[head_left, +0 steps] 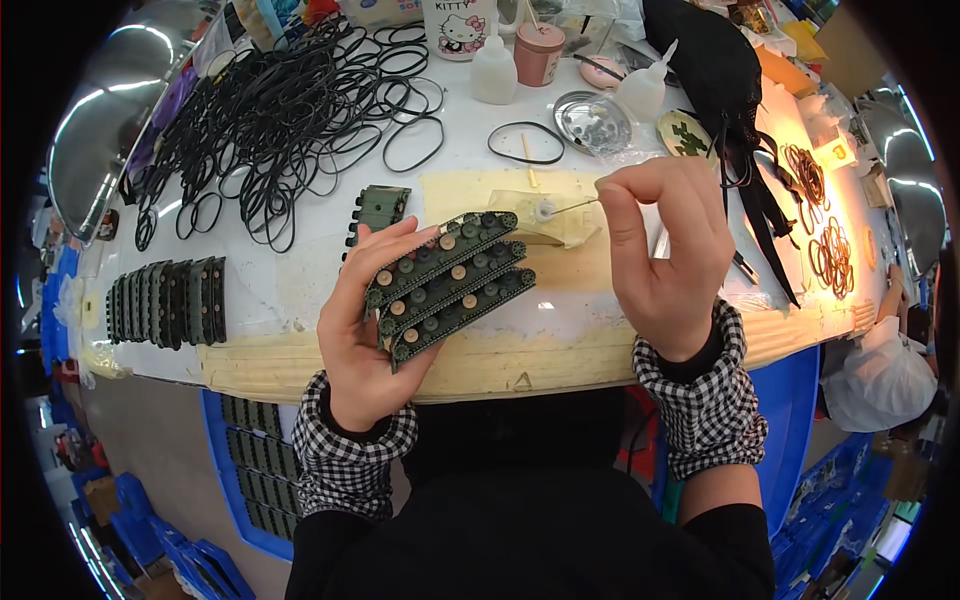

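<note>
Left hand [362,325] clamps strips [440,290] (fanned) over table's near edge [540,376], right hand [672,250] pinches stick [576,206] — slack left grip could drop one.

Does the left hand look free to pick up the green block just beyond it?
Probably not: the block lies close, but the left hand is full, holding green strips.

Bench [462,145], white top: one white container [450,30], rear; one pink cup [538,58] beside a squeeze bottle [493,74]; second bottle [643,94], farther right; one metal dish [558,125], round; black fabric [705,70], strapped.
</note>
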Demonstrator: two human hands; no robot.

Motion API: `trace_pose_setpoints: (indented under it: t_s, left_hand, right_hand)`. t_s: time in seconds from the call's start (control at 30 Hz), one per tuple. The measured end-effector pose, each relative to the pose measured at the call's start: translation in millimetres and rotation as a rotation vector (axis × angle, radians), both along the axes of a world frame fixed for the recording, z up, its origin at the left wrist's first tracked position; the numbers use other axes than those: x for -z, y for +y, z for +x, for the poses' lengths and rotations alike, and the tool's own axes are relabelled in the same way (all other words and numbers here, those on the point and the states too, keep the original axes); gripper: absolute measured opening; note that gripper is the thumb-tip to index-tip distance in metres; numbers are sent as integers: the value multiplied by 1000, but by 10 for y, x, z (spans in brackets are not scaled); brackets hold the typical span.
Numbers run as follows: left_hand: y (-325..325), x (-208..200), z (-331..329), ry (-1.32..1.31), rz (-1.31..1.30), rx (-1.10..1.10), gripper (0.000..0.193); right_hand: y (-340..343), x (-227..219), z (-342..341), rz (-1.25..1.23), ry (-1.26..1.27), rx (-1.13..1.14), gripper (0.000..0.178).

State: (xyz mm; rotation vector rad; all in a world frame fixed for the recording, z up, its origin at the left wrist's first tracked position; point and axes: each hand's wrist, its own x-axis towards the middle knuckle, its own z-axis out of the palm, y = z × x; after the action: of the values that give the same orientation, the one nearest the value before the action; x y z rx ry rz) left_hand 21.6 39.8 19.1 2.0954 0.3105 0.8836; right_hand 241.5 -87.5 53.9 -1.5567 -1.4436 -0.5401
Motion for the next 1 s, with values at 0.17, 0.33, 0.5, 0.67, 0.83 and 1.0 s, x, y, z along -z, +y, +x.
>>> trace_pose_setpoints:
  t_s: [0.17, 0.33, 0.5, 0.67, 0.83, 1.0]
  left_hand:
    - [2, 0, 5, -25, -13, 0, 56]
    - [-1, -14, 8, -15, -9, -1, 58]
    - [-3, -17, -1, -6, -5, -6, 57]
    - [-8, -23, 8, -11, -5, -5, 57]
    - [-3, -10, 10, -9, -8, 7, 56]
    - [2, -6, -3, -2, -35, 36, 54]
  right_hand:
    - [-35, 38, -70, -48, 398, -230, 9]
    - [-34, 30, -74, -70, 376, -249, 9]
    - [-38, 39, -69, -123, 348, -245, 9]
    - [1, 52, -20, -29, 289, -103, 9]
    - [37, 96, 35, -210, -81, -18, 10]
    - [-17, -6, -94, 29, 284, -113, 8]
